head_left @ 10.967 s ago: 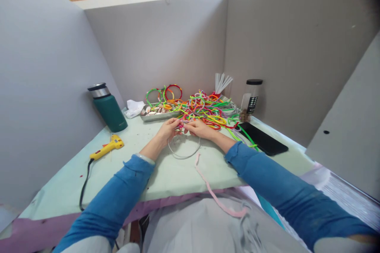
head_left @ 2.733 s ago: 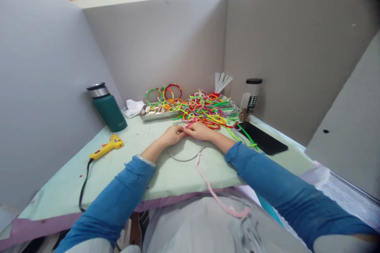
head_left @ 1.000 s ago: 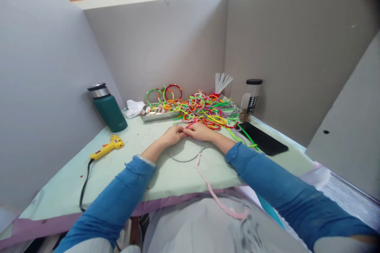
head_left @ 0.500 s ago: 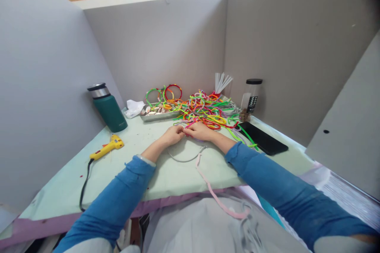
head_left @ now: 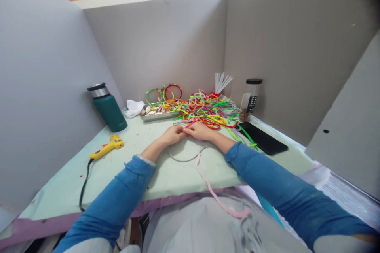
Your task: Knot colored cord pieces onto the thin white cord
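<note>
My left hand (head_left: 173,135) and my right hand (head_left: 199,131) meet fingertip to fingertip over the table, both closed in a pinch. Bits of red and pink pipe cleaner (head_left: 191,123) show at the fingers, though the grip itself is mostly hidden. A purple strand peeks out below my right hand. From beneath the hands a thin grey cord (head_left: 184,161) curves toward me. Its right end lies by a light pink fuzzy strip (head_left: 209,184), which runs over the table edge onto my lap.
Behind my hands lies a tangled heap of coloured pipe cleaners (head_left: 204,106), beside a metal tray (head_left: 160,117) of shells. At left are a yellow glue gun (head_left: 107,148) and a green bottle (head_left: 109,111). On the right, a black phone (head_left: 264,139) and a clear jar (head_left: 247,102).
Hardly anything differs. My fingers have shifted slightly at the pinch, and a little more purple strand shows under my right hand.
</note>
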The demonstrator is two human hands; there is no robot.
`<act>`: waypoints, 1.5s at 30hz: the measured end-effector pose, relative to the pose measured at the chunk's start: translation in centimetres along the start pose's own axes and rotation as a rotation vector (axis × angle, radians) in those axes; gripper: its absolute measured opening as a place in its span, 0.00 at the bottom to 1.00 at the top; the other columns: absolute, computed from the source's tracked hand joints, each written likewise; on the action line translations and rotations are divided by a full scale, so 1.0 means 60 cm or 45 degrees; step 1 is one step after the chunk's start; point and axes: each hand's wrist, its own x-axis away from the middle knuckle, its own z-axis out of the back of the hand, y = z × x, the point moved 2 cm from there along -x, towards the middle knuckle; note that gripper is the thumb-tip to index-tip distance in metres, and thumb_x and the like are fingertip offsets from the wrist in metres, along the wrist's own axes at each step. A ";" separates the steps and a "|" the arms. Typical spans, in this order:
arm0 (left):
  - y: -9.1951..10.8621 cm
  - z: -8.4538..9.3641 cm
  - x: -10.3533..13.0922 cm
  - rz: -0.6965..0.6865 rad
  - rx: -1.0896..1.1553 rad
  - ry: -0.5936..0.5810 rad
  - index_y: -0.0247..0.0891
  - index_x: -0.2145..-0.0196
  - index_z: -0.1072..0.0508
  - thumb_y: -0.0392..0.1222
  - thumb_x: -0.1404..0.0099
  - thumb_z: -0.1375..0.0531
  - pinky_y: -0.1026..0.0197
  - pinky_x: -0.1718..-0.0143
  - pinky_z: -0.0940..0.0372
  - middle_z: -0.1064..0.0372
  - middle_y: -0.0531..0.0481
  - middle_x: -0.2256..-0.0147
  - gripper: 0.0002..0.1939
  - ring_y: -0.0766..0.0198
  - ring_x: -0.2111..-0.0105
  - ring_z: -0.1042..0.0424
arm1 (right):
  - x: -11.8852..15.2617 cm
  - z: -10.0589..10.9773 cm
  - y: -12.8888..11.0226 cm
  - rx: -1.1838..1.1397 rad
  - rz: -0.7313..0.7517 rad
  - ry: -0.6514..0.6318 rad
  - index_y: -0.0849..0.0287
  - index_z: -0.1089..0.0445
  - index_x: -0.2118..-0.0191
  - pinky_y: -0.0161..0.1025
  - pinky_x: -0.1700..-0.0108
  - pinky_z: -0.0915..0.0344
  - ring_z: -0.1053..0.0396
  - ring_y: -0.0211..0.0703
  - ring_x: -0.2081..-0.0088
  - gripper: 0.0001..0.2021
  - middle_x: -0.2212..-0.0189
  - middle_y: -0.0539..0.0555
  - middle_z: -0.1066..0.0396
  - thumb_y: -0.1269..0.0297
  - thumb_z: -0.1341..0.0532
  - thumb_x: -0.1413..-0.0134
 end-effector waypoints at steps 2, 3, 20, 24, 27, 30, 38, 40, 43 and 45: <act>0.001 0.000 0.001 0.009 0.007 0.005 0.33 0.70 0.30 0.41 0.46 0.47 0.68 0.80 0.47 0.40 0.55 0.81 0.10 0.71 0.80 0.42 | 0.000 0.000 0.001 -0.001 0.006 -0.001 0.64 0.35 0.79 0.32 0.75 0.55 0.47 0.31 0.78 0.24 0.83 0.48 0.40 0.51 0.53 0.43; 0.002 0.000 0.002 0.013 0.008 0.008 0.33 0.70 0.30 0.41 0.46 0.46 0.69 0.80 0.47 0.40 0.55 0.82 0.10 0.71 0.80 0.42 | 0.000 0.000 0.001 -0.003 0.012 -0.001 0.64 0.35 0.79 0.32 0.75 0.55 0.47 0.31 0.78 0.24 0.83 0.48 0.40 0.51 0.53 0.43; 0.017 0.005 0.010 0.025 0.006 -0.009 0.32 0.68 0.28 0.40 0.46 0.48 0.68 0.79 0.47 0.41 0.55 0.83 0.12 0.69 0.80 0.41 | 0.000 0.001 -0.001 0.003 -0.006 -0.001 0.64 0.35 0.80 0.32 0.75 0.56 0.48 0.31 0.79 0.24 0.83 0.48 0.40 0.51 0.53 0.43; 0.019 0.006 0.010 0.021 -0.020 -0.016 0.33 0.68 0.28 0.40 0.45 0.47 0.66 0.76 0.44 0.39 0.54 0.81 0.11 0.68 0.79 0.40 | -0.001 0.000 0.002 0.004 0.003 -0.002 0.64 0.34 0.79 0.32 0.75 0.56 0.47 0.31 0.79 0.24 0.82 0.49 0.39 0.51 0.53 0.43; 0.019 0.006 0.009 0.011 -0.032 -0.012 0.33 0.69 0.29 0.41 0.45 0.47 0.66 0.75 0.43 0.38 0.54 0.81 0.11 0.68 0.78 0.39 | -0.001 -0.001 0.002 0.000 0.015 -0.004 0.64 0.33 0.79 0.32 0.75 0.57 0.47 0.31 0.79 0.25 0.82 0.49 0.39 0.51 0.53 0.43; 0.018 0.005 0.008 0.022 -0.039 -0.008 0.33 0.69 0.29 0.41 0.45 0.47 0.66 0.76 0.44 0.39 0.54 0.81 0.10 0.68 0.78 0.40 | -0.001 0.000 0.002 0.007 0.021 -0.004 0.65 0.33 0.79 0.32 0.75 0.57 0.48 0.31 0.79 0.25 0.82 0.49 0.39 0.51 0.53 0.43; 0.019 0.006 0.008 0.012 -0.107 -0.002 0.34 0.69 0.28 0.41 0.45 0.46 0.65 0.74 0.43 0.37 0.54 0.80 0.10 0.67 0.77 0.38 | 0.000 0.000 -0.001 0.029 0.016 -0.011 0.65 0.33 0.78 0.32 0.75 0.56 0.47 0.30 0.79 0.23 0.82 0.49 0.39 0.53 0.52 0.43; 0.017 0.006 0.007 0.000 -0.122 0.007 0.34 0.69 0.28 0.42 0.45 0.46 0.65 0.74 0.42 0.36 0.53 0.80 0.10 0.66 0.76 0.38 | 0.000 0.000 0.000 0.033 0.009 -0.011 0.65 0.33 0.78 0.32 0.75 0.56 0.47 0.30 0.79 0.23 0.82 0.49 0.39 0.54 0.52 0.43; 0.015 0.004 0.006 -0.022 -0.127 0.011 0.34 0.69 0.28 0.43 0.45 0.46 0.65 0.74 0.42 0.34 0.52 0.78 0.12 0.66 0.75 0.37 | 0.000 0.000 0.000 0.040 0.009 -0.010 0.65 0.33 0.78 0.32 0.75 0.56 0.47 0.30 0.79 0.22 0.82 0.49 0.39 0.54 0.51 0.43; 0.016 0.004 0.006 -0.032 -0.135 0.010 0.33 0.69 0.28 0.43 0.45 0.46 0.65 0.73 0.41 0.33 0.52 0.77 0.12 0.66 0.74 0.36 | 0.000 0.000 0.000 0.044 0.018 -0.011 0.65 0.32 0.78 0.32 0.75 0.56 0.47 0.30 0.79 0.22 0.82 0.49 0.39 0.55 0.51 0.43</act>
